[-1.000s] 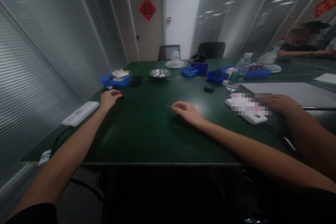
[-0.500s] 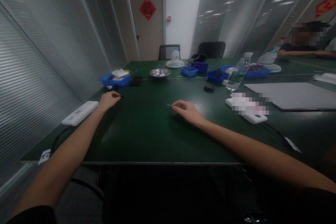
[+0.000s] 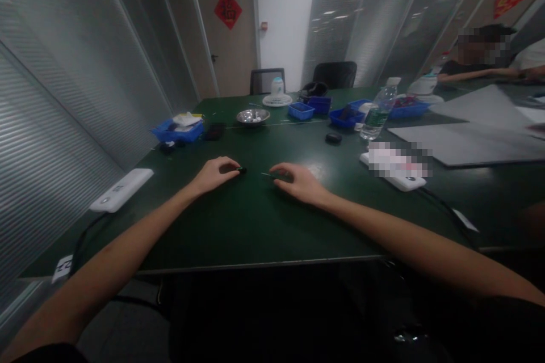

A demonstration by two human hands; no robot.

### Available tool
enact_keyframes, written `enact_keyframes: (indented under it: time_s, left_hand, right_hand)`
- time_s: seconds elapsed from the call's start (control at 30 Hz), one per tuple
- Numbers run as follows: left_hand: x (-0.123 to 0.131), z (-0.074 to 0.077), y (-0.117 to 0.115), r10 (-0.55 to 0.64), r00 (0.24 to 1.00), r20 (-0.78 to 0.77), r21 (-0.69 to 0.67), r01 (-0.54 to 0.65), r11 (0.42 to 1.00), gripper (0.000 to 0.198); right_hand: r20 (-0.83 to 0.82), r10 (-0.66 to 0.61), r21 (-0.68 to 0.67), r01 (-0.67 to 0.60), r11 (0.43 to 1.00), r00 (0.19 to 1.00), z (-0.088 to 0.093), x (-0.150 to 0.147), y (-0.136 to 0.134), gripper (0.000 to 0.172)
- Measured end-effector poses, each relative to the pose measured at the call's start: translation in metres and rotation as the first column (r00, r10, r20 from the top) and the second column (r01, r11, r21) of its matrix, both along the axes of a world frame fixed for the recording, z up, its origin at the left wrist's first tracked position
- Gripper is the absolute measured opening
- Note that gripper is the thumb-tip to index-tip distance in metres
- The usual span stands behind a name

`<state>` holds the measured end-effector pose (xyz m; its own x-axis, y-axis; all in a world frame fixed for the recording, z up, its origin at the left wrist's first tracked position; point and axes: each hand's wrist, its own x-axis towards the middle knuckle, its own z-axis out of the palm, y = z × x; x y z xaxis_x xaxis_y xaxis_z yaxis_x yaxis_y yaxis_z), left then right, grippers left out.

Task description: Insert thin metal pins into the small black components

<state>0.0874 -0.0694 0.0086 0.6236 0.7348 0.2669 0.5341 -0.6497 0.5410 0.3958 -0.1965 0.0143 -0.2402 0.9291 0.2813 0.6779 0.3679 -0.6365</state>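
The left hand (image 3: pixel 215 174) has come in from beside the blue tray (image 3: pixel 181 135) on the far left, and it now hangs over the middle of the worktop (image 3: pixel 238 227). Its thumb and fingers are closed on a small black piece (image 3: pixel 242 171), which sticks out to the right; the piece is too small and dim to name more closely. The right hand (image 3: pixel 301 182) has barely shifted: it grips a thin rod (image 3: pixel 265 174) between thumb and fingers, the pale tip pointing left.

So the black piece and the rod now face each other across a narrow gap — near, but not touching. I judge that this puts both within easy reach of one another, with the two hands ready to work together rather than apart; no contact is made yet.

On the right, one leaf of the grey folder (image 3: pixel 455 144) now slants upward, where it lay flat a moment ago. That seems to have no bearing on the two hands. The metal bowl (image 3: pixel 252 123) stays on the far side — well apart from both.
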Motion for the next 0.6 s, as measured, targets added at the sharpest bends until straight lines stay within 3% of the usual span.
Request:
enact_keyframes:
  time_s: [0.2,0.6]
  left_hand:
    - [0.022,-0.005,-0.025,-0.196,0.98,0.034,-0.007,0.197,0.98,0.028]
    - [0.026,-0.005,-0.032,-0.251,0.965,0.081,-0.044,0.255,0.966,0.025]
  right_hand:
    - [0.012,0.032,0.016,-0.033,0.999,0.999,0.001,-0.002,-0.001,0.029]
    - [0.063,0.103,0.029,-0.105,0.994,0.993,0.001,-0.003,-0.003,0.027]
